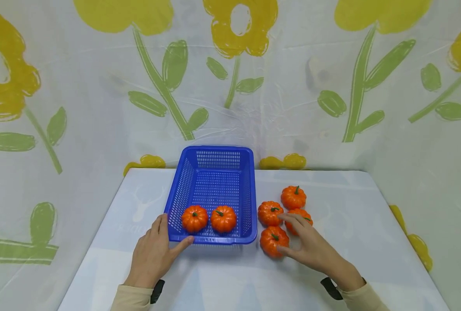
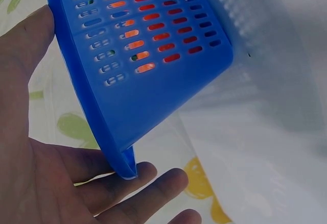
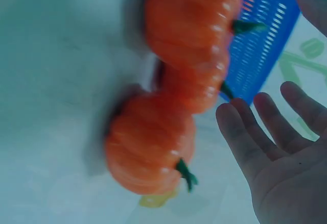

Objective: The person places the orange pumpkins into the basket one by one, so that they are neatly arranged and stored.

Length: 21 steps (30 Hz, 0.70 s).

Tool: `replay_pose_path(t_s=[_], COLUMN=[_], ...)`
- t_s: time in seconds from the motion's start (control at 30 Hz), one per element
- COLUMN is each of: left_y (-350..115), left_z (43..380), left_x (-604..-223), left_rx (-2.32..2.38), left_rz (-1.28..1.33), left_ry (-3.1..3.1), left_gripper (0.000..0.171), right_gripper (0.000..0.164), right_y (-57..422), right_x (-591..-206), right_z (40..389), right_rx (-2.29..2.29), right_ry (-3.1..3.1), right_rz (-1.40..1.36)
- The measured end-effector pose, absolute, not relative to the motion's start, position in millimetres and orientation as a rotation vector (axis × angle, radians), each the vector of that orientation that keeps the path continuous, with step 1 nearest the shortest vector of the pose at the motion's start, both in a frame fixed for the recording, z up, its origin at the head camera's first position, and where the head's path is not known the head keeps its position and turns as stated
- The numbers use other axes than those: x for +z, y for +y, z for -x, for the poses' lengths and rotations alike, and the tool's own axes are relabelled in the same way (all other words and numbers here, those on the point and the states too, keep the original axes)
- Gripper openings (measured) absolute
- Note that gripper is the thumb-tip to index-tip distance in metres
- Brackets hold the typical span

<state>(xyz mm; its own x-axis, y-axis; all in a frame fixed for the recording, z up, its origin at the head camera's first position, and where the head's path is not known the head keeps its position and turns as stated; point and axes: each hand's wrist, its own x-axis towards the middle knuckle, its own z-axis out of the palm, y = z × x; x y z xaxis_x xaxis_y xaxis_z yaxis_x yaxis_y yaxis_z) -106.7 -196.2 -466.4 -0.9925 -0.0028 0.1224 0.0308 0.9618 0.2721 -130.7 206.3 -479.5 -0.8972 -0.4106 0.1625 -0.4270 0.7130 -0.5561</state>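
A blue plastic basket holds two small orange pumpkins, one on the left and one on the right, at its near end. My left hand grips its near left corner, thumb on the front rim and fingers along the left side. Right of the basket, several more pumpkins with green stems are clustered. Over them is my right hand, thumb by the nearest pumpkin and fingertips partly covering another. In the right wrist view its fingers are spread, holding nothing.
Everything stands on a pale table. Behind it hangs a white curtain printed with yellow flowers and green leaves. The farthest pumpkin lies at the back of the cluster.
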Motion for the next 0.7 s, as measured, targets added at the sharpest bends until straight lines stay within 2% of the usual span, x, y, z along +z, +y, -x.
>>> replay_pose_path(t_s=[0.7], left_y=[-196], left_z=[106], left_x=[-466], left_rx=[-0.435], left_rz=[0.015], left_ry=[-3.001], left_gripper=[0.109], right_gripper=[0.075], right_y=[200], right_x=[-515], right_z=[119], right_rx=[0.704], right_ry=[-2.839], right_rz=[-0.776])
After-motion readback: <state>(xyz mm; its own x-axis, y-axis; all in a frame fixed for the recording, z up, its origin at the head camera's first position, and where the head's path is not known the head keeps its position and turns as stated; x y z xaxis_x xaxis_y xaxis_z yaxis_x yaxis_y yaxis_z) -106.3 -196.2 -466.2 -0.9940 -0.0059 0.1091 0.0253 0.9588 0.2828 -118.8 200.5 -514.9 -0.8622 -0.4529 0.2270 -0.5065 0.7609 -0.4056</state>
